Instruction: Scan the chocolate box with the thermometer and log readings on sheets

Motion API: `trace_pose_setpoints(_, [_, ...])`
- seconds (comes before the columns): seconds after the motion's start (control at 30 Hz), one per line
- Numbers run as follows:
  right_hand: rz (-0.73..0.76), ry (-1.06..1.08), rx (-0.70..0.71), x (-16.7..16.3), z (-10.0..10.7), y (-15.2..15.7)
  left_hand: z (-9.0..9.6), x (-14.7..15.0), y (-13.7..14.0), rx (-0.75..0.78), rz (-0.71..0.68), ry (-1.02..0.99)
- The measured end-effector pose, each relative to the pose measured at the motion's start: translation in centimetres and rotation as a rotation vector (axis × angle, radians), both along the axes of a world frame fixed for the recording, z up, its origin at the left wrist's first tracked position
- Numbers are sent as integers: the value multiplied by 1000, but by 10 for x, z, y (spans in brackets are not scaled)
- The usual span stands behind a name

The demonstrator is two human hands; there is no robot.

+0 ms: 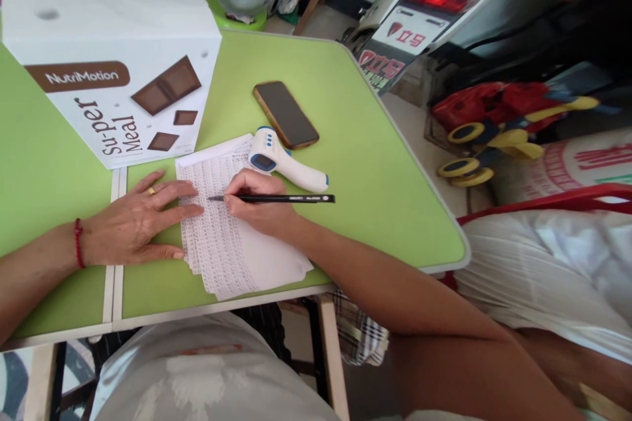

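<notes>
Pen lies at frame centre, pinched between thumb and fingers of the right hand, its tip at the written rows on the paper sheets (contact too fine to tell). Left hand, left of centre, grips nothing, fingers spread over the sheets' left side; step in hand reads as writing. Next stroke, I judge, calls for steady paper and a firm pinch, clear of the thermometer just above.
</notes>
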State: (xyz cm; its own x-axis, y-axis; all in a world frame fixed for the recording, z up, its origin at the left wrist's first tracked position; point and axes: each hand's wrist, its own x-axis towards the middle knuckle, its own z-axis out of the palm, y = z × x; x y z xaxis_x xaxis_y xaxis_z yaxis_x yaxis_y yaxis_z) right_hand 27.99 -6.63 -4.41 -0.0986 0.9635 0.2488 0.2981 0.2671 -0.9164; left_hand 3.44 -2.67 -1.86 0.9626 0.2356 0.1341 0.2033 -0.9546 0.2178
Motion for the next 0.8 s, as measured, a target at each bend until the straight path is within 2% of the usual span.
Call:
trace_pose_setpoints(0.13, [-34,11,15,-1,0,0,-1,0,0,7,-4,5])
trace_pose_setpoints(0.53, [1,-16,19,1,1,-1,0,-1,0,10,-2,4])
trace_pose_setpoints(0.8, [-69,4,-12,2,0,2,0,0,0,-24,5,0])
